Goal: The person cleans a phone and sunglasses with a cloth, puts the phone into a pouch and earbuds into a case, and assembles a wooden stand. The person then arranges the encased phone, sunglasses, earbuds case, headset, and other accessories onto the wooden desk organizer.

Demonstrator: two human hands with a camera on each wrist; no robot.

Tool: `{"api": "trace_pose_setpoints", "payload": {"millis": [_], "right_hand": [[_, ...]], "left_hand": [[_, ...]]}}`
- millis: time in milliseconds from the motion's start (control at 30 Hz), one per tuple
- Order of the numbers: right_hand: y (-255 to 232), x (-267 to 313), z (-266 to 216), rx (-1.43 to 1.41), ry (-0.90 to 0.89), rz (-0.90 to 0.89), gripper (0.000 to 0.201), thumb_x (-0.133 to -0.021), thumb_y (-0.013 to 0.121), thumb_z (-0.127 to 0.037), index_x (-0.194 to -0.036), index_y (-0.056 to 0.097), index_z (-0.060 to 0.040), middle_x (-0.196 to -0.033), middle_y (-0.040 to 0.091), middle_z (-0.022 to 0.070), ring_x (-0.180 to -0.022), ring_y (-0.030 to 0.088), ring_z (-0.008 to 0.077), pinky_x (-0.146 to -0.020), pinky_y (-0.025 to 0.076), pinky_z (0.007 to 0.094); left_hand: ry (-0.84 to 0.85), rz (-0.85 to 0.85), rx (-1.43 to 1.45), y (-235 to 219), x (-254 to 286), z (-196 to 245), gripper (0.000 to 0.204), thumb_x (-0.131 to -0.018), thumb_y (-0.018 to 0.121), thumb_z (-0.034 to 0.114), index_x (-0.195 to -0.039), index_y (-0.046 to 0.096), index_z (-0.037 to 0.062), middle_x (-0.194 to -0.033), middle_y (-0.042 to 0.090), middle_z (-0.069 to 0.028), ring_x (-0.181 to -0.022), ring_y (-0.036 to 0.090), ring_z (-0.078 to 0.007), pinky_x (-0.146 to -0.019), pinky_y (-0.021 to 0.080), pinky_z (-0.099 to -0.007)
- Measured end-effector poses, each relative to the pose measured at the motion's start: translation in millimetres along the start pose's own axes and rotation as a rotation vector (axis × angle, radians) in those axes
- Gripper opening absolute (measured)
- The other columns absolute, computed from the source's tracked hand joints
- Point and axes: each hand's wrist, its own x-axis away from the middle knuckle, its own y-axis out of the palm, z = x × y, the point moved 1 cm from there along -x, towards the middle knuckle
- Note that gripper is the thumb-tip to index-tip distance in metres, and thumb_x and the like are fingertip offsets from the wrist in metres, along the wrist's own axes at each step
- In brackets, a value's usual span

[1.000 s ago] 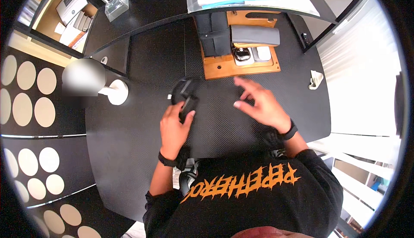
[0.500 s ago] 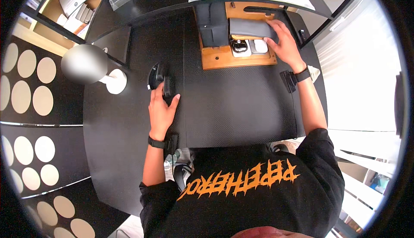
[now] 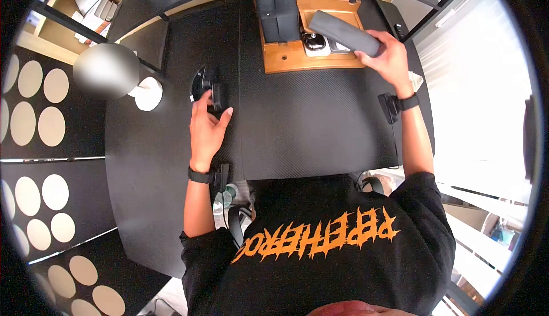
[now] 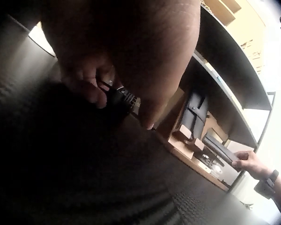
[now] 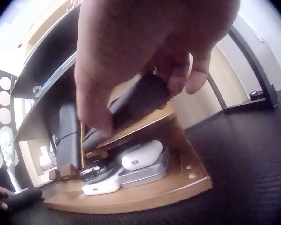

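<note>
My right hand (image 3: 392,58) grips the right end of a long grey glasses case (image 3: 343,33), thumb on the near side. The case slants above a wooden desk organizer (image 3: 277,66), its left end toward the back. Below it in the right wrist view are a white earbud case (image 5: 143,157) on a grey tin (image 5: 147,176) and a glossy black item (image 5: 98,171) on a white box (image 5: 103,186). My left hand (image 3: 207,130) is beside a black folded object with a curved band (image 3: 213,81), fingertips right at its near edge, thumb spread away.
A black wallet-like pouch (image 3: 277,16) stands on the organizer's left side. A raised shelf (image 4: 229,89) runs along the back. At the left stands a white lamp-like object (image 3: 150,94); a small pale cloth-like item (image 3: 416,80) lies by the right edge.
My right hand reached to the organizer, took hold of the grey glasses case and lifted and tilted it. My left hand moved left with the black object; its thumb now stands apart from it.
</note>
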Motion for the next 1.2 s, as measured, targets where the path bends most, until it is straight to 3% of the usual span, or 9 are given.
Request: {"api": "trace_pose_setpoints", "payload": {"millis": [167,333,433,533,667,733,933,1100,1200], "right_hand": [[-18.6,43.6,-32.4,-0.221,0.022,-0.065,0.065,-0.069,0.093,-0.033,-0.121,0.076,0.0018,-0.112,0.076,0.0183,-0.103,0.074,0.0285,-0.094,0.057,0.0393],[-15.2,90.8,-94.9,-0.283,-0.157,-0.252,0.071,-0.062,0.094,-0.031,-0.124,0.076,0.0000,-0.116,0.076,0.0197,-0.109,0.074,0.0348,-0.099,0.056,0.0429],[2.8,116.0,-110.1,-0.419,-0.154,-0.339,0.072,-0.059,0.096,-0.025,-0.124,0.076,-0.0006,-0.116,0.077,0.0184,-0.106,0.075,0.0332,-0.096,0.058,0.0419],[12.9,129.3,-114.4,-0.466,-0.112,-0.350,0.070,-0.060,0.095,-0.024,-0.124,0.076,-0.0005,-0.113,0.077,0.0189,-0.104,0.076,0.0338,-0.094,0.059,0.0405],[13.8,137.9,-113.3,-0.525,-0.052,-0.440,0.071,-0.065,0.090,-0.027,-0.126,0.074,0.0044,-0.116,0.077,0.0211,-0.105,0.076,0.0355,-0.095,0.057,0.0401],[15.7,140.2,-115.9,-0.493,0.017,-0.477,0.069,-0.067,0.089,-0.029,-0.126,0.074,0.0051,-0.116,0.078,0.0222,-0.104,0.077,0.0349,-0.095,0.058,0.0389],[22.1,148.5,-113.5,-0.559,-0.085,-0.356,0.061,-0.068,0.093,-0.026,-0.121,0.077,0.0008,-0.107,0.079,0.0197,-0.094,0.078,0.0335,-0.088,0.061,0.0378],[19.6,158.5,-107.9,-0.545,-0.051,-0.407,0.066,-0.068,0.088,-0.028,-0.125,0.076,0.0041,-0.111,0.080,0.0199,-0.099,0.079,0.0307,-0.092,0.060,0.0365],[20.7,163.8,-98.5,-0.628,0.007,-0.317,0.046,-0.082,0.082,-0.030,-0.114,0.079,0.0024,-0.100,0.081,0.0194,-0.084,0.079,0.0271,-0.079,0.062,0.0355]], "left_hand": [[0.116,0.134,0.039,-8.4,5.6,24.6,0.063,-0.091,0.085,0.014,-0.146,0.058,0.0016,-0.134,0.059,-0.0144,-0.072,0.063,-0.0117,-0.068,0.054,-0.0267],[0.061,-0.347,0.758,13.4,29.4,49.3,0.080,-0.090,0.085,0.009,-0.159,0.044,0.0033,-0.142,0.061,-0.0137,-0.083,0.067,-0.0101,-0.073,0.057,-0.0259],[0.077,-0.504,0.843,30.0,46.0,58.2,0.072,-0.096,0.081,0.010,-0.156,0.043,-0.0029,-0.138,0.063,-0.0131,-0.111,0.067,-0.0131,-0.088,0.059,-0.0299],[-0.124,-0.634,0.958,31.0,50.6,56.2,0.069,-0.098,0.077,0.012,-0.155,0.043,-0.0051,-0.138,0.064,-0.0106,-0.111,0.068,-0.0171,-0.090,0.061,-0.0336],[-0.101,-0.575,1.024,34.4,48.1,55.9,0.060,-0.101,0.073,0.011,-0.152,0.046,-0.0043,-0.134,0.066,-0.0142,-0.109,0.070,-0.0197,-0.090,0.063,-0.0385],[-0.168,-0.578,1.068,31.8,47.0,56.2,0.067,-0.096,0.079,0.009,-0.150,0.044,-0.0074,-0.131,0.062,-0.0110,-0.109,0.066,-0.0161,-0.089,0.061,-0.0329],[-0.065,-0.573,1.066,31.5,44.9,55.3,0.067,-0.097,0.076,0.009,-0.153,0.043,-0.0066,-0.130,0.066,-0.0137,-0.113,0.070,-0.0210,-0.091,0.063,-0.0387],[-0.165,-0.605,1.099,36.8,47.3,58.4,0.067,-0.097,0.075,0.009,-0.153,0.043,-0.0060,-0.132,0.067,-0.0141,-0.113,0.071,-0.0236,-0.091,0.064,-0.0408],[-0.169,-0.600,1.100,36.4,51.6,61.8,0.062,-0.096,0.074,0.003,-0.151,0.046,-0.0053,-0.131,0.067,-0.0132,-0.110,0.073,-0.0230,-0.087,0.065,-0.0390]]}}
